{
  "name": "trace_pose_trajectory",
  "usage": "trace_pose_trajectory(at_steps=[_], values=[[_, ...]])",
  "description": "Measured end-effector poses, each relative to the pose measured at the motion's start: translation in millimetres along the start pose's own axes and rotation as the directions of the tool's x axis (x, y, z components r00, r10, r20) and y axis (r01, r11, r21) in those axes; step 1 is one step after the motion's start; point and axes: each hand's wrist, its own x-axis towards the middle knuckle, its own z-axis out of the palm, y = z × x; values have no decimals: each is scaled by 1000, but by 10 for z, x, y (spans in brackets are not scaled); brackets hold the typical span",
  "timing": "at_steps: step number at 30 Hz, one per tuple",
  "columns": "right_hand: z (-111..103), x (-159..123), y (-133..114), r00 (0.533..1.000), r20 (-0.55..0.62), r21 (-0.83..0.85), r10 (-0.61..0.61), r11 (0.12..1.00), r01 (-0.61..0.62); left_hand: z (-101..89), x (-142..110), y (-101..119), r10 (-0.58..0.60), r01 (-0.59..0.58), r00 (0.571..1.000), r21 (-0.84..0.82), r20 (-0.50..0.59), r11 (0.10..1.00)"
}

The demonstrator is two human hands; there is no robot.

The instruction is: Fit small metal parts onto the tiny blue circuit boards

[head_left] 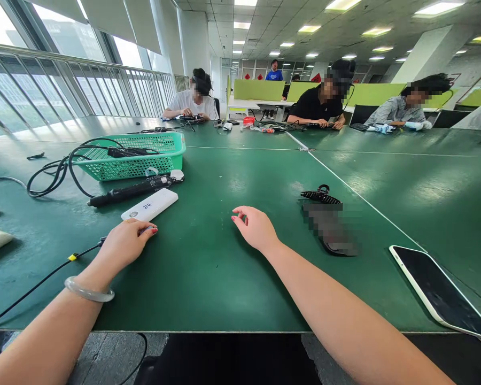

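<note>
My left hand (127, 240), with a pale bangle (88, 291) at its wrist, is at the near end of a white power bank (150, 206). Its thumb lies out to the side, and whether the other fingers touch the power bank is not clear. A black cable (44, 283) with a yellow tag runs in beneath this hand. My right hand (256, 227) hovers over or rests on the middle of the green table (208, 283), fingers loosely curved and thumb apart, holding nothing. Just beyond the power bank lies a black electric screwdriver (132, 191).
A green plastic basket (132, 166) holds black cables at the left back. On the right are a black hair claw clip (321, 195), a blurred dark object (331, 230) and a phone (441, 291) at the table edge. Several people sit across the table.
</note>
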Motion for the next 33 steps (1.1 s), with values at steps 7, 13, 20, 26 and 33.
trace_pose_trajectory(at_steps=[7,13,20,26,33], values=[[9,-2,-6,1000,14,11,7,1000,-7,272,-151,208,63,-79,992,-138,-113,987],[22,10,-7,1000,9,26,0,1000,0,350,-106,731,67,-82,996,-305,-59,949],[-22,35,84,999,-30,33,43,999,-42,440,175,1547,83,-28,996,-757,34,652],[-63,73,189,987,86,-47,134,990,-130,506,286,1445,-42,104,995,-939,96,328],[18,47,47,984,177,-99,16,995,2,528,180,1538,175,177,964,-974,201,143]])
